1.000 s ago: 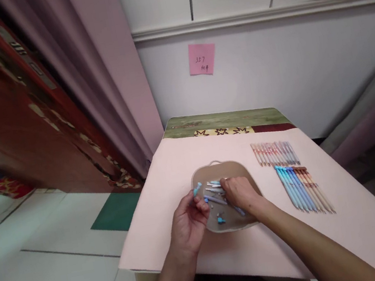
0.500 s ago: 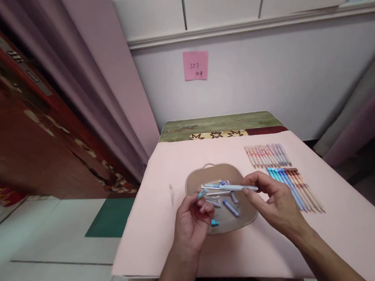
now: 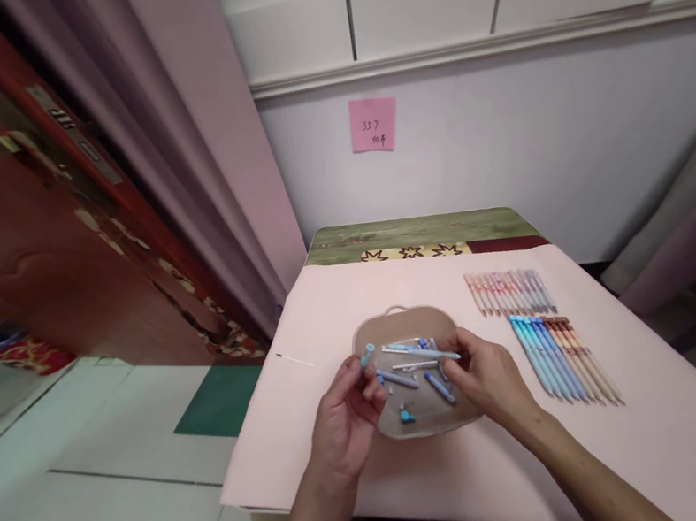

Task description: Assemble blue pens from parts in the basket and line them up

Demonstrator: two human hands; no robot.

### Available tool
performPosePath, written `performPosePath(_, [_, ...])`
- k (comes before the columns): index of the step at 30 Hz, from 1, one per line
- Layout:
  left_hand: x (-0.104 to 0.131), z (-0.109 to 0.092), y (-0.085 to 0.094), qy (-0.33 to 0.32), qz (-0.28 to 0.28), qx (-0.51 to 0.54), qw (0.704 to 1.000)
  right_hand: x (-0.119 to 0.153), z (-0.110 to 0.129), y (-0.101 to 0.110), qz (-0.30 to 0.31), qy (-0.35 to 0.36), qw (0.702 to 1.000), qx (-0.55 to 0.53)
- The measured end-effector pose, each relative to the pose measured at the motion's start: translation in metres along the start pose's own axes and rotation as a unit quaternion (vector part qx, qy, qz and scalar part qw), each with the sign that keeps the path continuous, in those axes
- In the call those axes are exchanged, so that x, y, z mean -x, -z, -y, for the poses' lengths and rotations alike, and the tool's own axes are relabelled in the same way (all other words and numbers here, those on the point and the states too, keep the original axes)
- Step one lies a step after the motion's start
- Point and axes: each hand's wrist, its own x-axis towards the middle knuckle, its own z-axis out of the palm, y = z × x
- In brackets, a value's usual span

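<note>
My left hand [image 3: 346, 413] pinches a short teal pen barrel [image 3: 368, 355] upright at the left rim of a beige basket [image 3: 366, 329]. Over the basket's right side, my right hand [image 3: 484, 367] holds a pale blue pen part [image 3: 428, 355] between thumb and fingers, its tip pointing right. Inside the basket lie a blue barrel [image 3: 440, 388], a bluish-purple barrel [image 3: 399, 378], a small bright teal piece [image 3: 406, 416] and several thin white and blue parts. The two held pieces are apart.
Right of the basket, a row of blue and brown pens [image 3: 564, 357] lies below a row of pink and grey pens [image 3: 510, 293]. A thin white refill [image 3: 295, 360] rests on the pink-covered table [image 3: 274, 453]. A pink note [image 3: 373, 124] is on the wall.
My hands have drawn slightly apart, and the teal barrel has turned more upright, away from the pale blue part. The camera view has shifted a little.
</note>
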Motion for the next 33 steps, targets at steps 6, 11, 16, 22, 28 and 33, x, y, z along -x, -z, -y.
performPosePath(6, [0.004, -0.008, 0.0, -0.02, 0.027, -0.043, 0.999, 0.001, 0.024, -0.01, 0.103, -0.147, 0.859, -0.479])
performPosePath(11, [0.003, 0.004, -0.006, -0.01, 0.051, -0.099, 0.994, 0.013, 0.041, -0.015, 0.185, -0.188, 0.77, -0.581])
performPosePath(16, [0.006, 0.009, -0.005, -0.047, 0.068, -0.183, 0.98, 0.023, 0.044, -0.021, 0.132, -0.068, 0.852, -0.501])
performPosePath(22, [0.01, 0.022, -0.007, -0.073, 0.075, -0.252, 0.962, 0.022, 0.039, -0.039, 0.07, -0.035, 0.922, -0.378])
performPosePath(28, [-0.013, -0.019, 0.01, -0.216, 0.025, -0.455, 0.863, 0.016, 0.033, -0.033, 0.016, -0.018, 0.952, -0.304])
performPosePath(33, [-0.062, -0.092, 0.085, -0.366, -0.135, -0.784, 0.483, 0.01, 0.024, -0.024, -0.024, -0.016, 0.968, -0.249])
